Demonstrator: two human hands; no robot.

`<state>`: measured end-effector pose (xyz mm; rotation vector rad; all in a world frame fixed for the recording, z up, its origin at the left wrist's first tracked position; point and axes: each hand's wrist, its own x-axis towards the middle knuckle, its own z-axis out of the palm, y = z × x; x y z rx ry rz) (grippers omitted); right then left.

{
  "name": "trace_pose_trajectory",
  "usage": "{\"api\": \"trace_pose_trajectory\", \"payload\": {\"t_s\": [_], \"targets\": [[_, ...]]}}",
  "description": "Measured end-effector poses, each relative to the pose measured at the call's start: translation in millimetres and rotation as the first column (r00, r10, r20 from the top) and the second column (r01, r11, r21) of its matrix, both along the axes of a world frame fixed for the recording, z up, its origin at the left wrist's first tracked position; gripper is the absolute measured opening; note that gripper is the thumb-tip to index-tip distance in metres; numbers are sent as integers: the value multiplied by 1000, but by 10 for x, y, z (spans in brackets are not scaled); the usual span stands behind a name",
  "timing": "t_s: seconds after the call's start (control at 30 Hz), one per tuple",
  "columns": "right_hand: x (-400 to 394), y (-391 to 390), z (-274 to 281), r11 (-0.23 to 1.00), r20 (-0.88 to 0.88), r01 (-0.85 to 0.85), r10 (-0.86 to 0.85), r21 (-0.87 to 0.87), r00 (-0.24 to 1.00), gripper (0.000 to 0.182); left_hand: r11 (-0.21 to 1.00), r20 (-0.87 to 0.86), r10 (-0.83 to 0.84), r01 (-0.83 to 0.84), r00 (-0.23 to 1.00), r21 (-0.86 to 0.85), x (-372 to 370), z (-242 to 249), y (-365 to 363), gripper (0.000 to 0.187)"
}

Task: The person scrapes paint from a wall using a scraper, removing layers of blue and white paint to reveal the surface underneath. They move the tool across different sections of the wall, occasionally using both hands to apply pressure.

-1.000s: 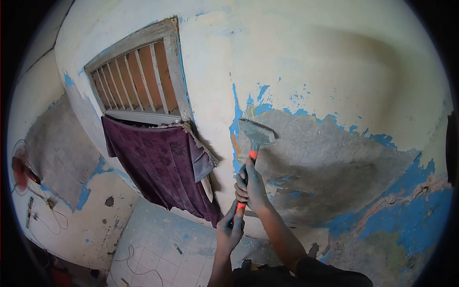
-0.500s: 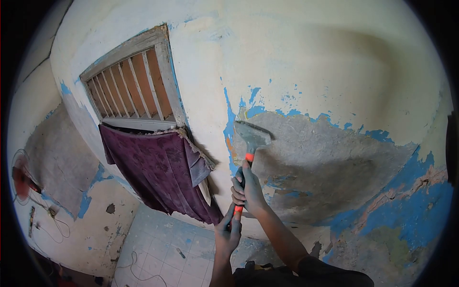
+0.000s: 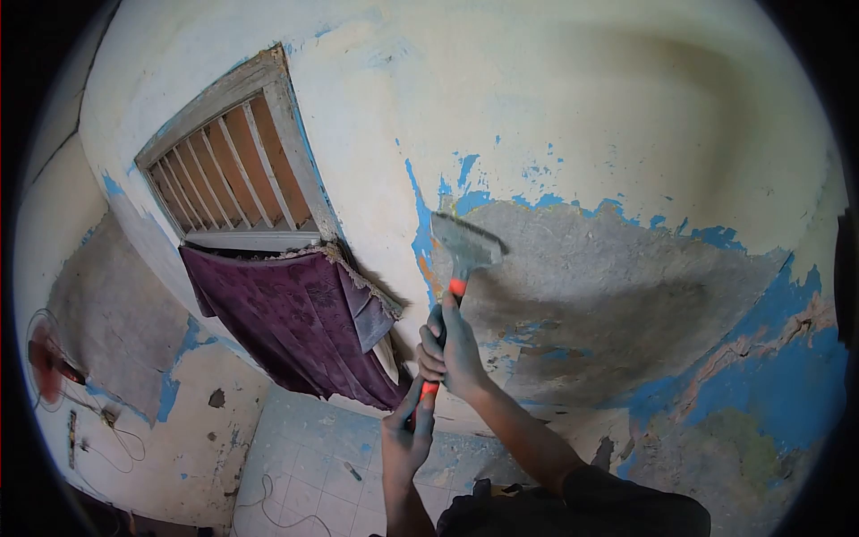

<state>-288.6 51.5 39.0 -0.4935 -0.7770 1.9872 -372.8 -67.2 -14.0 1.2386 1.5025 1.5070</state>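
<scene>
A long-handled scraper (image 3: 466, 246) with a wide grey head and an orange-and-black handle is held up against the wall. Its blade lies at the upper left part of a bare grey patch (image 3: 573, 259), beside a strip of blue paint (image 3: 420, 228). My right hand (image 3: 455, 351) is wrapped round the upper handle, below the orange band under the head. Lower down, my left hand (image 3: 407, 434) grips the handle's end near a second orange band.
A barred window (image 3: 228, 170) with a purple cloth (image 3: 286, 313) hanging under it is to the left. A fan (image 3: 45, 360) stands at the far left. A cable (image 3: 268, 512) and a small tool (image 3: 352, 471) lie on the tiled floor.
The scraper and both my hands have shifted slightly left in view, with the scraper head a little higher on the patch's edge. The view itself has moved a little.
</scene>
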Motion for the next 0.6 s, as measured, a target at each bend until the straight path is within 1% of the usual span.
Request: {"api": "trace_pose_trajectory", "payload": {"t_s": [0.1,0.13,0.23,0.3,0.33,0.37,0.4,0.5,0.53,0.57,0.6], "targets": [[-20,7,-69,999,-47,-34,34,-10,998,50,1000,-67,-9,8,998,-14,-68,-36,18,36],[-8,50,-47,999,-79,-25,28,45,996,51,1000,-75,-7,6,997,-6,-92,-9,24,36],[-98,12,24,998,-90,29,-23,64,996,52,1000,-115,-15,12,993,-21,-209,72,-12,36],[-105,7,-15,999,-104,19,-16,27,994,51,999,-117,-12,8,993,-36,-210,43,-30,36],[-110,14,-30,999,-135,17,-13,30,991,50,999,-124,-30,34,992,27,-196,70,12,40],[-128,22,-36,999,-172,17,-12,28,985,49,998,-120,-45,50,992,37,-193,115,83,39],[-71,41,90,999,-128,34,-29,35,991,49,998,-114,-58,62,992,32,-184,175,138,39],[-130,66,96,998,-167,45,-39,32,985,50,997,-114,-71,74,991,22,-207,290,94,39],[-153,10,99,1000,-180,10,-10,1,984,50,996,-100,-74,78,992,35,-225,284,59,39],[-205,15,23,1000,-113,0,2,20,994,53,995,-87,-74,79,993,54,-258,263,34,39],[-192,24,33,998,-131,10,-3,55,991,53,998,-205,-55,51,977,-24,-324,255,60,38]]}}
